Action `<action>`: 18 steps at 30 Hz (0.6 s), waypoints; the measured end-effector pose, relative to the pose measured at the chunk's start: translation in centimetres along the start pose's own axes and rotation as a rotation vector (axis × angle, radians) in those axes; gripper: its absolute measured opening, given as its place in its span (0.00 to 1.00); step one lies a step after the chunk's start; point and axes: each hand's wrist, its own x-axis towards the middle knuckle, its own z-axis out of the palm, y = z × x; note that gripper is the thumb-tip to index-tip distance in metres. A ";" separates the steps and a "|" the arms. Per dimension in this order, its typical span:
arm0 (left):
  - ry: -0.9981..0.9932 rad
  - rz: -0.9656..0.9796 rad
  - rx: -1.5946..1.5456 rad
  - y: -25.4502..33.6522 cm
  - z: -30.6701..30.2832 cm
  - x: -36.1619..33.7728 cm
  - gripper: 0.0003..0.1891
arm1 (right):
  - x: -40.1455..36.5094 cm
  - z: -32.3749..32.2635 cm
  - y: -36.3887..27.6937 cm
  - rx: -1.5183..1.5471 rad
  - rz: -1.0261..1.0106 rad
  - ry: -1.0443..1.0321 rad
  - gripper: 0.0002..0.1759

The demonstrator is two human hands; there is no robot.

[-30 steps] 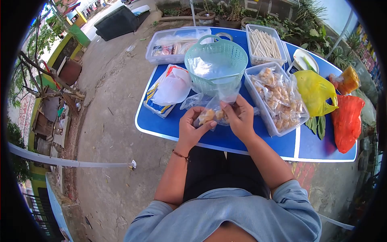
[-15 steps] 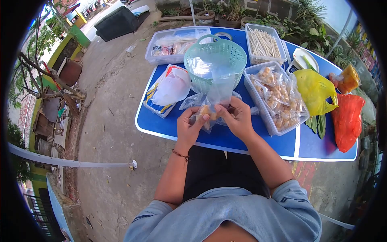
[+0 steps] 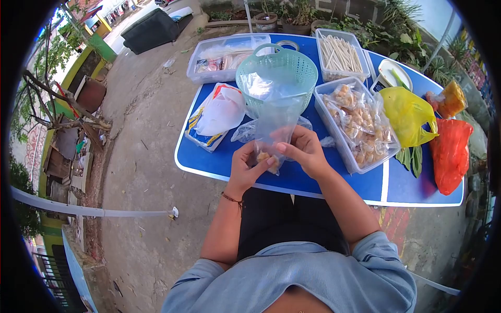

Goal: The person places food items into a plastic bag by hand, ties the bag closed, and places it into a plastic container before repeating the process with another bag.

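Note:
A clear plastic bag point(image 3: 276, 122) with several light-brown pieces in its bottom hangs between my hands over the near edge of the blue table. My left hand point(image 3: 247, 166) is closed around the filled lower end, thumb against the pieces. Higher up, on the bag's right side, my right hand point(image 3: 302, 148) pinches the clear plastic between thumb and fingers. The upper part of the bag stands up in front of a mint-green basket point(image 3: 308, 78). To the right, a clear plastic box point(image 3: 360, 168) holds several filled bags point(image 3: 360, 117) of similar pieces.
On the blue table point(image 3: 209, 161) stand a box of pale sticks point(image 3: 340, 55), a box of packets point(image 3: 209, 75), and a white bag point(image 3: 222, 112) on a flat package. A yellow bag point(image 3: 407, 117), red bag point(image 3: 449, 156) and white scale point(image 3: 394, 75) are at the right.
My left hand has lowered slightly with the filled end of the bag. My right hand has shifted a little left along the plastic, and more of the bag's upper part shows.

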 end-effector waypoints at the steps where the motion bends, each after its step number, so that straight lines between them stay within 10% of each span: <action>1: -0.004 -0.004 -0.013 0.0 0.0 -0.1 0.15 | 0.1 0.0 -0.2 0.075 0.017 -0.010 0.13; 18: 0.004 -0.039 0.221 0.3 0.8 0.0 0.19 | 0.4 -1.5 -0.9 -0.067 -0.187 0.267 0.05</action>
